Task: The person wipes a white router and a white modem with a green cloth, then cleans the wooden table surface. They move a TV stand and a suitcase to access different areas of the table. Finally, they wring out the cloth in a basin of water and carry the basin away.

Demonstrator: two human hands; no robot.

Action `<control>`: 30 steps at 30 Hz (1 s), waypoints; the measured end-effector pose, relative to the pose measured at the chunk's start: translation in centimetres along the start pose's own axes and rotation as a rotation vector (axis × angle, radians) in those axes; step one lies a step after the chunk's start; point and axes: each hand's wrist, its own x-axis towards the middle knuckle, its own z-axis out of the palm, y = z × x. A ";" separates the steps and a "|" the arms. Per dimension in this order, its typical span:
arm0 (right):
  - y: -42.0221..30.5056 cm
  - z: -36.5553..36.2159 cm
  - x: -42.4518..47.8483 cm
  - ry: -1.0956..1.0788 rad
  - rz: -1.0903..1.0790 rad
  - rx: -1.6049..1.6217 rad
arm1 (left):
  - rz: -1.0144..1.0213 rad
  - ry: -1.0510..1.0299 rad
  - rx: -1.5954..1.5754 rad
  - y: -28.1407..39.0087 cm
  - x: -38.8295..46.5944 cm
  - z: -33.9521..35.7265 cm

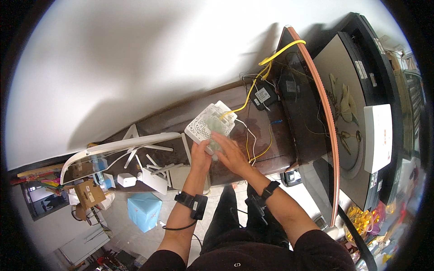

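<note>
A white vented box [198, 126], seemingly a router or modem, is held tilted above the dark wooden table. My left hand [200, 157] grips its near edge, thumb on top. My right hand [232, 154] lies over the box's near right side, with its fingers on a thin pale green cloth [213, 126] spread across the vents. The cloth is blurred and partly hidden by my fingers. A yellow cable [250, 96] and a white cable [249, 126] run from the box's far right side.
The table [230, 98] stands against a white wall [135, 50]. A black adapter-like box [263, 96] sits behind the cables. A glass panel with a copper edge [317, 74] rises at right, a white-framed monitor-like panel [129, 144] at left. A blue box [144, 210] is on the floor.
</note>
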 end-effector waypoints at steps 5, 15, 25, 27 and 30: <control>0.3 -0.9 -1.0 0.009 -0.144 -0.143 | -0.046 0.030 -0.035 0.3 -0.2 1.0; 1.5 -3.7 2.2 0.114 -0.334 -0.168 | -0.057 0.020 0.239 3.3 -2.1 4.2; 2.0 -8.7 4.7 0.140 0.357 0.637 | 0.251 -0.305 0.686 4.2 0.1 -0.8; 2.8 -8.6 5.0 0.182 0.369 0.604 | -0.027 -0.422 0.603 3.9 0.3 0.3; 0.3 -8.9 6.1 0.392 0.245 0.190 | -0.013 -0.362 0.434 2.9 0.5 1.0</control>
